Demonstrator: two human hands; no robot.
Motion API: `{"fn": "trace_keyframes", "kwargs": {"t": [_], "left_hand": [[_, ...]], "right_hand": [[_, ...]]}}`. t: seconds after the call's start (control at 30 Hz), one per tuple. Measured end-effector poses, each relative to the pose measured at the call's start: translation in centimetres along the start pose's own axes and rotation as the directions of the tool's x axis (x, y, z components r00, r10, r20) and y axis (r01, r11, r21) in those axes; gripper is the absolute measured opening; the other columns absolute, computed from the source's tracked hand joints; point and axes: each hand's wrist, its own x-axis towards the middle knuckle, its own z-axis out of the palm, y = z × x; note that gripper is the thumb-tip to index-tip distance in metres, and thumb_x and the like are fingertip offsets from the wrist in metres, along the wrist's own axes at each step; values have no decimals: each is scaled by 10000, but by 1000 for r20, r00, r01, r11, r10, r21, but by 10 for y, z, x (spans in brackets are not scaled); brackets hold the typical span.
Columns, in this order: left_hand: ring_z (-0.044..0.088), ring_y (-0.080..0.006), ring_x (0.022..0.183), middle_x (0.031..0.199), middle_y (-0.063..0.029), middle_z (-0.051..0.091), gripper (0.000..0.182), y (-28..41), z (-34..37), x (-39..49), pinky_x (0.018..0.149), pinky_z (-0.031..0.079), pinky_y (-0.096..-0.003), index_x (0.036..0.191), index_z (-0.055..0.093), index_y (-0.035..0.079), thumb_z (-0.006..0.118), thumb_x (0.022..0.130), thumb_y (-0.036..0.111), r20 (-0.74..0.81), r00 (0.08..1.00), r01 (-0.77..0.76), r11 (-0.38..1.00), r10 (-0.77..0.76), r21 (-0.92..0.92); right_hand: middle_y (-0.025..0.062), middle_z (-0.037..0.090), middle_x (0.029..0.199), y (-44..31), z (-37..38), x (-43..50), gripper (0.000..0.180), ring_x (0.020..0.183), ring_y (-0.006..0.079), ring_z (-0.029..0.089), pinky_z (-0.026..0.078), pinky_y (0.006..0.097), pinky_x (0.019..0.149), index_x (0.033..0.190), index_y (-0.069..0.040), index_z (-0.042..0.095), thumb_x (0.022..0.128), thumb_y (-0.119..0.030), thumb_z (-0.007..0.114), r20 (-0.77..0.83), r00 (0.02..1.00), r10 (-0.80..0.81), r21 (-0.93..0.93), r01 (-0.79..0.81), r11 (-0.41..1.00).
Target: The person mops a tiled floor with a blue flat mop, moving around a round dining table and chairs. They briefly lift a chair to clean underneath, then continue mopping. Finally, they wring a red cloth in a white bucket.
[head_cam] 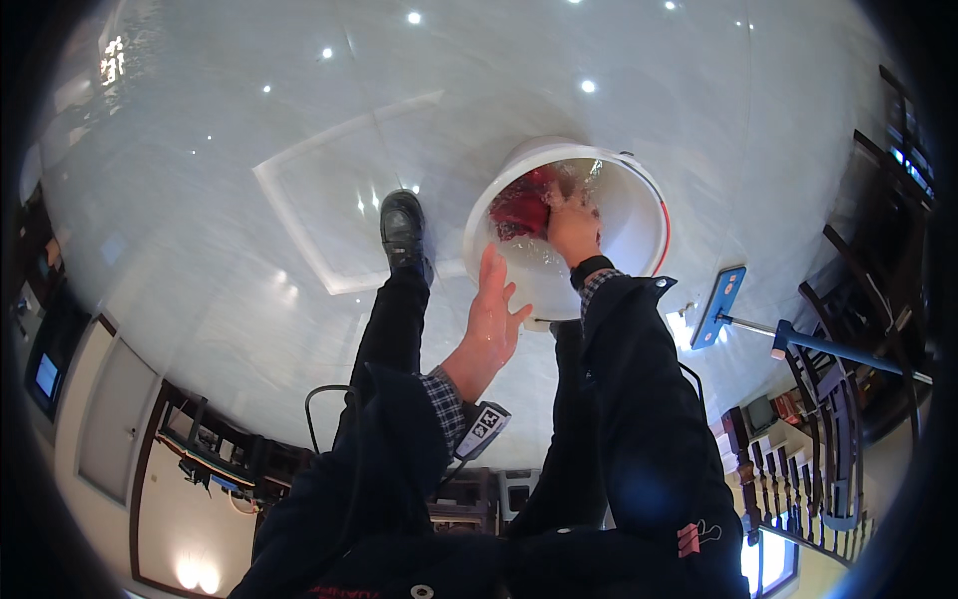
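Note:
A white plastic bucket (629, 196) with water in it stands on the floor before me. Inside, a soaked dark red cloth (520, 210) lies in the splashing water. My right hand (575, 228) reaches down into the bucket and grips the cloth; its fingertips are partly hidden by water and cloth. A black band circles that wrist. My left hand (490, 322) is wet and empty, its fingers apart, held near the bucket's front left rim. Below that hand, a small dark device (483, 430) with printed square markers sits at the left cuff.
A flat mop with a blue head (718, 307) lies to the right of the bucket. Dark wooden chairs (831, 389) and a stair railing (763, 479) are farther right. My black shoe (403, 224) stands left of the bucket on glossy pale tiles (224, 239).

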Motion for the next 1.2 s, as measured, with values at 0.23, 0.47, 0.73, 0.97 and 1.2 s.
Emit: {"fn": "trace_keyframes", "kwargs": {"t": [0.23, 0.47, 0.73, 0.97, 1.2], "left_hand": [[-51, -336, 1353, 1486, -63, -113, 841, 4, 5, -2, 1028, 75, -594, 1430, -12, 265, 493, 821, 550, 28, 999, 43, 999, -43, 1], [223, -298, 1295, 1460, -88, 125, 748, 4, 13, -3, 981, 267, -562, 1416, 141, 200, 425, 847, 594, -58, 993, 104, 994, -106, -32], [538, -143, 956, 1037, -35, 541, 342, 19, 8, -22, 839, 442, -273, 1252, 400, 107, 393, 957, 280, 341, 940, 32, 999, -33, 7], [572, -180, 840, 950, -79, 577, 359, 15, 8, -18, 772, 476, -286, 1110, 481, 67, 440, 913, 364, 254, 967, 37, 972, 23, -230], [583, -195, 775, 883, -88, 576, 180, 11, 3, 10, 677, 505, -324, 1018, 509, 28, 459, 881, 133, 285, 954, -27, 973, 93, -227]], "right_hand": [[224, 591, 1048, 15, -36, -49, 586, 981, 344, 580, 454, 353, 859, 1257, -19, 423, 689, -40, 568, -1, 993, 115, 766, -73, 638], [158, 567, 899, -8, -145, -195, 374, 829, 301, 578, 463, 329, 728, 1061, -3, 552, 688, -15, 583, -97, 991, -93, 790, 134, 598], [140, 567, 852, -39, -179, -234, 253, 768, 299, 579, 462, 327, 685, 929, -23, 547, 689, -76, 609, -43, 986, -158, 861, 117, 494], [169, 595, 810, -66, -132, -191, 278, 778, 344, 587, 457, 399, 654, 856, -48, 553, 735, -285, 636, -10, 1000, 9, 807, 2, 591], [192, 613, 758, -69, -97, -154, 247, 702, 382, 586, 458, 439, 633, 854, -51, 609, 785, -280, 545, -190, 957, 220, 790, 16, 612]]}}
